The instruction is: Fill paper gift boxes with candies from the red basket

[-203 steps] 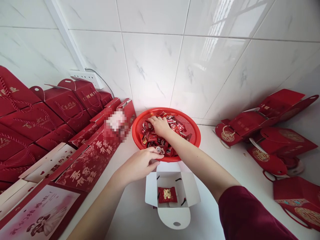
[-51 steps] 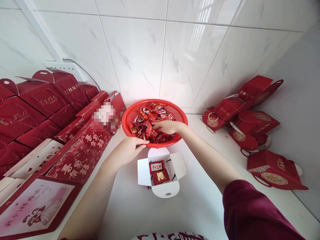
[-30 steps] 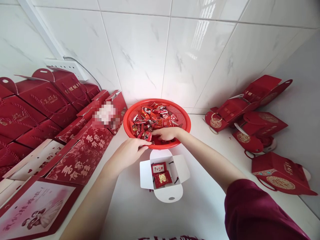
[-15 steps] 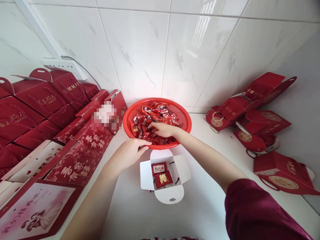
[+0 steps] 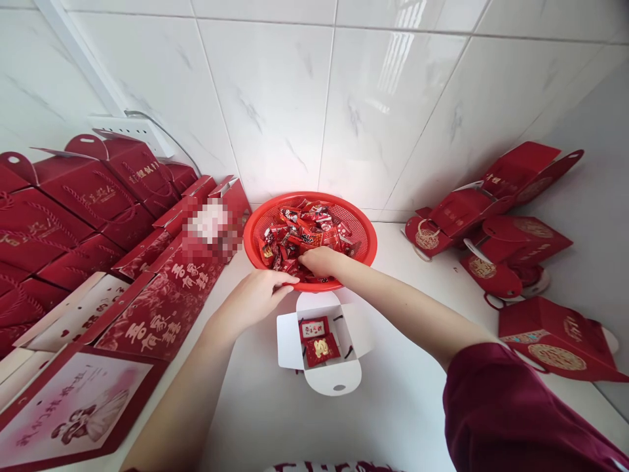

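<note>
A red plastic basket (image 5: 366,229) holds many small red-wrapped sweets (image 5: 314,219). My right hand (image 5: 319,261) reaches down among the sweets; its fingertips are buried, so whether it grips one is hidden. At the basket's front left rim rests my left hand (image 5: 268,288), thumb and fingers close around the edge. Just in front of the basket stands an open white box (image 5: 331,379) with its flaps spread. Two red packets lie inside it, one with a pale label (image 5: 314,329) and one with a gold figure (image 5: 320,349).
Red gift boxes with rope handles (image 5: 98,190) are stacked at the left, beside upright printed boxes (image 5: 167,295). More red boxes (image 5: 555,334) lie at the right. A tiled wall (image 5: 275,98) with a socket strip (image 5: 142,134) rises behind.
My right hand has pushed deeper into the sweets, and its fingers have gone out of sight. My left hand has stayed at the rim.
</note>
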A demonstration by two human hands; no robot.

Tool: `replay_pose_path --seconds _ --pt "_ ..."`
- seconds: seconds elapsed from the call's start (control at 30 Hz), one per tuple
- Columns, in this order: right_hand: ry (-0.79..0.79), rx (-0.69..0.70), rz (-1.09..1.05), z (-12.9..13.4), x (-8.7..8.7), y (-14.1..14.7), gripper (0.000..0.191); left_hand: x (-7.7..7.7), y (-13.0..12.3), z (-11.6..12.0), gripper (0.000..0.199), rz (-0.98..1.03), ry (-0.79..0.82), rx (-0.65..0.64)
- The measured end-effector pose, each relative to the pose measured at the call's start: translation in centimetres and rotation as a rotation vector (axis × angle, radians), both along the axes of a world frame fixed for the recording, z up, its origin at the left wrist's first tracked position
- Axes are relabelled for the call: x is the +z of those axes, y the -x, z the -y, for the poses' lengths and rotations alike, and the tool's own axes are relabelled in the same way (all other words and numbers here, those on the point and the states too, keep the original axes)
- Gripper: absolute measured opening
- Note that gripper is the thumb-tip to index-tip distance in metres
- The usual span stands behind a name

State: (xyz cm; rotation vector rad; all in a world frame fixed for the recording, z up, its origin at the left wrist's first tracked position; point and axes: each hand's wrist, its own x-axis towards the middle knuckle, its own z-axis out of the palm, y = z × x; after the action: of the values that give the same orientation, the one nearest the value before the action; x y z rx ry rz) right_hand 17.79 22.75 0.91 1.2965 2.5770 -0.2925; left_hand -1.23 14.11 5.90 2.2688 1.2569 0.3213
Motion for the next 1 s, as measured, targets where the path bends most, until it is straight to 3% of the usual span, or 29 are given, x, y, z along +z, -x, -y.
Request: replay_pose_path --seconds 0.17,0.3,0.37,0.43,0.5,0.57,0.67,0.8,0.93,1.0 --pt "-0.085 -0.081 -0.126 1.3 1.7 -1.5 0.024 -0.4 0.1 0.0 0.032 0.034 0.000 0.000" --pt "-0.119 -0.151 -0.402 5.6 3.4 -3.7 0.033 -0.6 0.1 -0.1 0.033 0.035 -0.001 0.001" --pt "0.108 -0.193 -0.836 8.4 3.9 -4.9 0.030 -0.6 0.0 -0.2 0.032 0.039 0.000 -0.010" --pt "0.384 -0.228 -1.128 10.9 4.2 -5.8 0.028 -0.6 0.0 -0.3 0.031 0.044 0.007 -0.029" --pt "0.605 -0.261 -1.265 12.8 4.5 -6.2 0.026 -0.6 -0.1 -0.4 0.030 0.044 0.004 -0.033" --pt "0.701 -0.274 -1.318 13.9 4.8 -6.2 0.022 -0.6 -0.2 -0.5 0.030 0.037 -0.012 -0.014" --pt "0.621 -0.230 -1.299 14.4 5.0 -6.0 0.019 -0.9 -0.3 -0.5 0.029 0.023 -0.023 0.014" --pt "0.375 -0.105 -1.050 14.2 4.7 -5.9 0.014 -0.5 -0.4 -0.3 0.030 0.004 -0.021 0.007" --pt "0.070 -0.090 -0.784 15.0 4.9 -6.4 0.016 1.6 0.2 0.6 0.032 0.013 0.034 -0.057" --pt "-0.025 -0.128 -0.740 15.8 5.4 -6.9 0.018 2.8 0.9 1.3 0.030 0.042 0.044 -0.027"
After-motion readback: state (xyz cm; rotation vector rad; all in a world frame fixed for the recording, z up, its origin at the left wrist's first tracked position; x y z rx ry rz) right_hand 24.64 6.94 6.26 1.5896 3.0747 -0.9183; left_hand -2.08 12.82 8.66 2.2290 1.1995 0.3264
